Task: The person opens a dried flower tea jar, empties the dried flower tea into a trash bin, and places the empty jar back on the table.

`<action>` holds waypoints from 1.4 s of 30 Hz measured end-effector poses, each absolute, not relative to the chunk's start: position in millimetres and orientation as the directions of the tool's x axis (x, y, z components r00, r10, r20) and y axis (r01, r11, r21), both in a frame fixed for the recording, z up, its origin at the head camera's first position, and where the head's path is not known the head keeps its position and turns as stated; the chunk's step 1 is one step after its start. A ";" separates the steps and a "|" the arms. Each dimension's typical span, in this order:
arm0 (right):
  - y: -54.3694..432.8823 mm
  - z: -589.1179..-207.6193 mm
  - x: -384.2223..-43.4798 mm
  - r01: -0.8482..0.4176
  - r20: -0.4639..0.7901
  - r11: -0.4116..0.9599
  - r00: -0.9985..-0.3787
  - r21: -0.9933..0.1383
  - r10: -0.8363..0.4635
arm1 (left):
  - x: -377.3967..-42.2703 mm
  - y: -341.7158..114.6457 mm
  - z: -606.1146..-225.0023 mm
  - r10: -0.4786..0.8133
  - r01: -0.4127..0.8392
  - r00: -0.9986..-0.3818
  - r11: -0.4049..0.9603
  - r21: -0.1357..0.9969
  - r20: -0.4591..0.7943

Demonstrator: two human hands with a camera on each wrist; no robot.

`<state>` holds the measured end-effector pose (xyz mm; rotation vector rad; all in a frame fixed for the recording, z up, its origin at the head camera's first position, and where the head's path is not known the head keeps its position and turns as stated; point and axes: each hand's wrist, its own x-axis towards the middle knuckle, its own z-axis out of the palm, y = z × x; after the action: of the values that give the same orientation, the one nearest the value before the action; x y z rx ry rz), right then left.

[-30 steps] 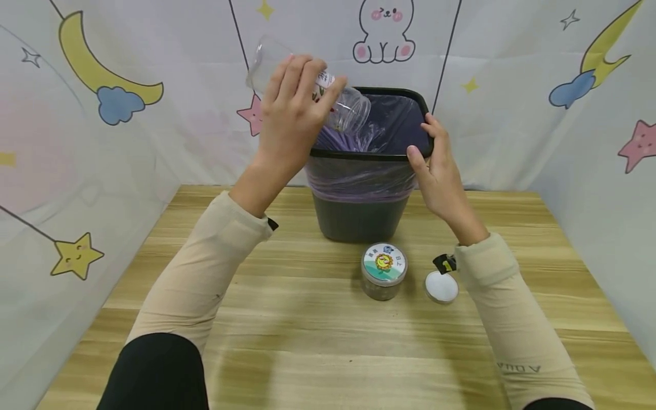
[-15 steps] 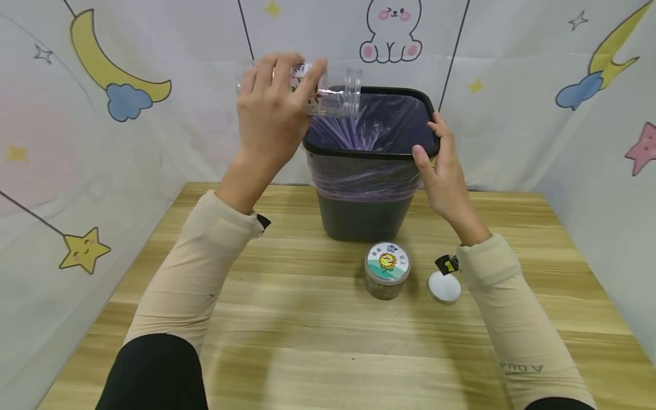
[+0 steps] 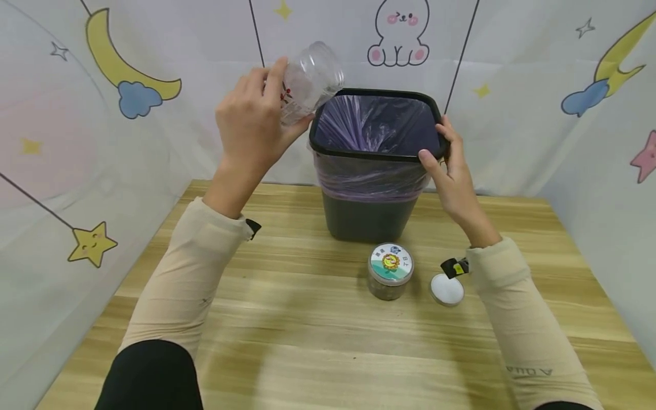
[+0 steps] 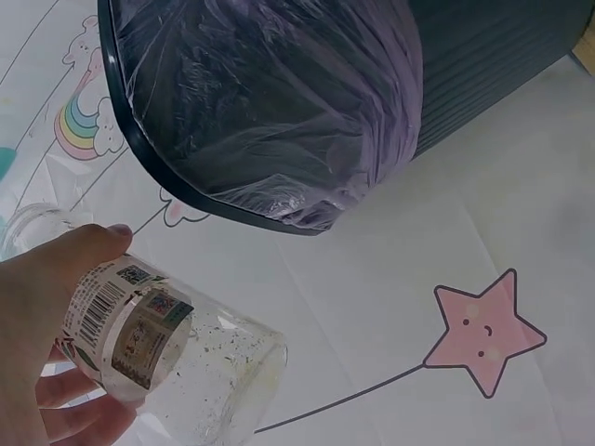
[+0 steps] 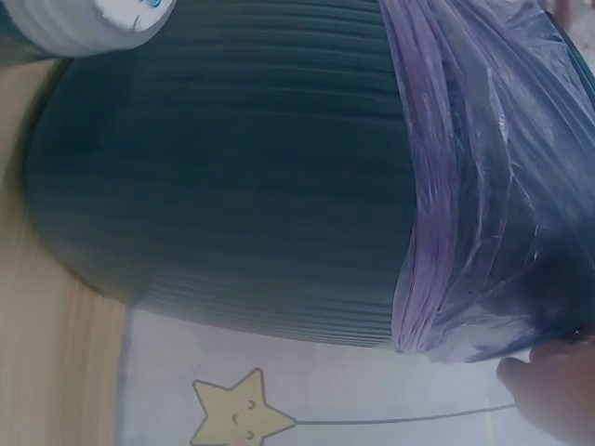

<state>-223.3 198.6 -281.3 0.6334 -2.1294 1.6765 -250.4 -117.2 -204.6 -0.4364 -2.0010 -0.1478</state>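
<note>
My left hand (image 3: pixel 253 117) grips a clear jar (image 3: pixel 312 77) around its label, up beside the left rim of a dark trash can (image 3: pixel 369 219). The jar is tilted, its open mouth pointing up and right. In the left wrist view, small dark specks cling inside the jar (image 4: pixel 223 362), near its base. My right hand (image 3: pixel 453 176) holds the can's right rim, thumb at the front and fingers over the side. A purple plastic bag (image 3: pixel 371 176) lines the can and folds down over its outside. In the right wrist view, part of my right hand (image 5: pixel 558 386) shows at the bag's edge.
A squat lidded jar (image 3: pixel 388 289) with a sunflower label on top stands in front of the can. To its right lies a round white lid (image 3: pixel 447 289). The wooden table (image 3: pixel 307 330) meets a printed cloth backdrop (image 3: pixel 205 125) at the back and sides.
My left hand has moved left, taking the jar from over the can's opening to beside its rim. The jar's mouth has turned from downward to upward. My right hand keeps hold of the rim.
</note>
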 end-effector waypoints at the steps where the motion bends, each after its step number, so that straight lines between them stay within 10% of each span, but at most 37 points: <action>1: 201.8 -285.3 -226.8 -0.547 0.533 0.151 -0.837 -0.823 -0.128 | -249.8 -118.1 -205.9 0.229 0.366 -0.405 0.928 -0.072 0.885; 17: 217.4 -303.7 -224.8 -0.505 0.526 -0.211 -0.848 -0.837 -0.059 | -238.4 -133.6 -226.9 0.072 0.370 -0.585 0.910 0.187 0.808; 42: 235.2 -334.9 -184.5 -0.312 0.323 -0.099 -0.938 -0.945 -0.124 | -199.7 -146.8 -280.2 -0.001 0.441 -0.734 0.760 0.478 0.679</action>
<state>-184.5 235.2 -334.9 0.4925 -2.0164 2.1817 -199.7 -146.8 -280.2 -0.3275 -2.2705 -0.8399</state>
